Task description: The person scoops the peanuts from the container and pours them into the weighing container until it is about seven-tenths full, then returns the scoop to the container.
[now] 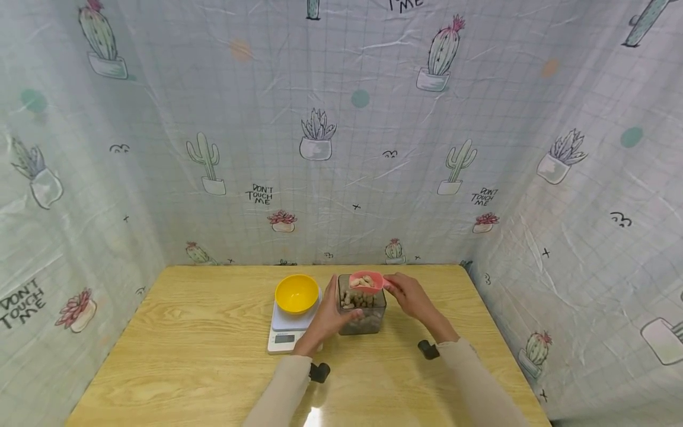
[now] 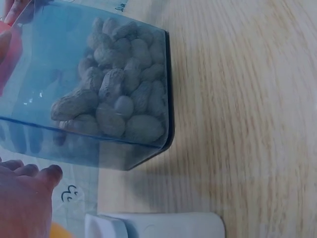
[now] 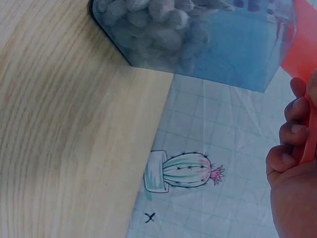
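A pink scoop (image 1: 377, 283) with several unshelled peanuts (image 1: 363, 281) in it is held level above the clear container (image 1: 368, 323). My right hand (image 1: 411, 295) grips its handle, fingers curled round it in the right wrist view. More peanuts (image 2: 121, 84) cover the bottom of that container. At the container's left side is my left hand (image 1: 328, 317), fingers along the wall and thumb across the near side, holding it. Left of that hand, a yellow bowl (image 1: 296, 295) sits on a white kitchen scale (image 1: 283, 323); nothing shows inside the bowl.
All this stands on a wood-grain table (image 1: 213, 332), toward its back edge. A cactus-print curtain (image 1: 341, 178) hangs behind and on both sides. Black wrist mounts (image 1: 428, 350) stick out from both forearms. The scale's display (image 1: 284, 338) is too small to read.
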Demonstrator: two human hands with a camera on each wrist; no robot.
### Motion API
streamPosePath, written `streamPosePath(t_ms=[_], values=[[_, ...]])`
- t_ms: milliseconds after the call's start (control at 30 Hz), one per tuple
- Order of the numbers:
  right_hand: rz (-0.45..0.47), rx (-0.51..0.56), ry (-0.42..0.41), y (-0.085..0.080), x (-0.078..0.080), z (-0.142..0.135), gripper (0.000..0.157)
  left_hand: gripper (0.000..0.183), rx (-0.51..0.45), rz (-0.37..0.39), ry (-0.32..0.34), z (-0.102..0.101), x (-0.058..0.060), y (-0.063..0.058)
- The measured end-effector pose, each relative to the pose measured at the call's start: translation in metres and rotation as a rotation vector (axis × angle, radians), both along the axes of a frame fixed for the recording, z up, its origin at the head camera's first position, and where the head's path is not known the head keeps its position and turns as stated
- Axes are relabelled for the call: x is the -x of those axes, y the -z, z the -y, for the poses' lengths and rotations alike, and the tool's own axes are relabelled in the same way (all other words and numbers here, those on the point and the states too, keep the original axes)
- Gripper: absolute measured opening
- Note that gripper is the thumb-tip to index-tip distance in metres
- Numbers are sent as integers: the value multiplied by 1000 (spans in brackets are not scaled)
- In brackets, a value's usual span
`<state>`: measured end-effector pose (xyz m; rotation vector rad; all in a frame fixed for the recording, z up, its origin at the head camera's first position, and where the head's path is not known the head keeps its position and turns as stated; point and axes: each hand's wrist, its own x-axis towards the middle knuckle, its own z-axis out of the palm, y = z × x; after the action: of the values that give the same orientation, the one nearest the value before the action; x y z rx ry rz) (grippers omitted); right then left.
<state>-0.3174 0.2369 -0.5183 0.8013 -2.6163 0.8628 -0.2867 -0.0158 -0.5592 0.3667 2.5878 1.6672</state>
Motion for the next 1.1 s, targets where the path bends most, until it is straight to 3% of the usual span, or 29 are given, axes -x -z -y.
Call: streamPosePath(t_ms=[167,367,567,700,867,1100], values=[[-25,-14,-23,-10,1,-1,27,117,41,-13,7,3,0,-7],[-101,-21,-48,-26,5,7,24,111,-29,-70,1,11,-1,-27],[-23,-42,-57,-42,7,28,28,101,-74,-142,-85,39,-6,-45],[28,-57,-40,-48,9,46,30,98,-33,-199,-142,66,-7,-51],[85,-58,-45,-55,10,68,32,102,49,-195,-187,98,-5,-47],[87,-79,-74,-58,12,92,31,112,140,-153,-186,122,0,-29]])
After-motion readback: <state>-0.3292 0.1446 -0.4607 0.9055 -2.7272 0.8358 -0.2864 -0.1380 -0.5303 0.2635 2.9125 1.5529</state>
